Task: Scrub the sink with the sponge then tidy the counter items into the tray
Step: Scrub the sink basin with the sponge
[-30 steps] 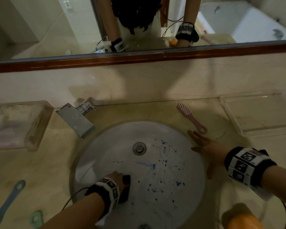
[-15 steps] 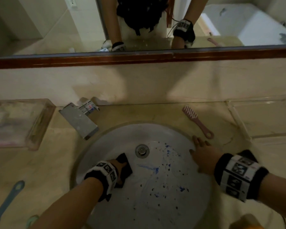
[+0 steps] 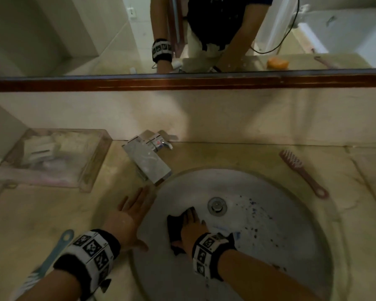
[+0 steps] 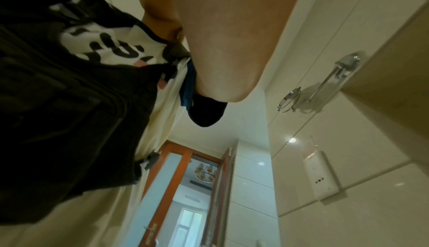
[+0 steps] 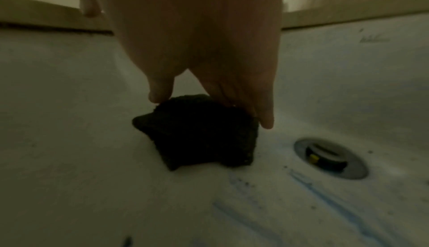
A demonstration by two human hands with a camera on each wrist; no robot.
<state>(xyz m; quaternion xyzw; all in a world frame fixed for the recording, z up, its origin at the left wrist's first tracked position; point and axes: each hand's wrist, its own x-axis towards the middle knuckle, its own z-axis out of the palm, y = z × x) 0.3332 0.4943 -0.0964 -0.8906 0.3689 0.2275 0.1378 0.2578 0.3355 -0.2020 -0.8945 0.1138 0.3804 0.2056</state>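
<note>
Right hand: my right hand (image 3: 192,229) is down in the sink (image 3: 291,268), fingers laid nearly straight over the dark sponge (image 3: 175,227), thumb tip at its near edge, pressing it to the basin rather than wrapping round it.
Left hand: my left hand (image 3: 130,218) lies flat, fingers straight, on the counter (image 3: 30,213) at the sink's left rim, holding nothing.
Sponge: on the basin floor, just left of the drain (image 3: 217,206).
Stains: the blue specks (image 3: 254,216) lie beyond the drain, to the right of the sponge, so I judge the next stroke runs rightward across the bowl; my right hand is the nearer one.
Sponge grip: from the wrist view the sponge (image 5: 199,131) looks bunched under my fingertips (image 5: 267,120), though the picture is dim and I may misread its shape.
Counter items: a pink comb (image 3: 302,173) right of the sink, a blue-handled brush (image 3: 52,253) at the left, a clear tray (image 3: 52,157) behind it; tidying not yet begun.
</note>
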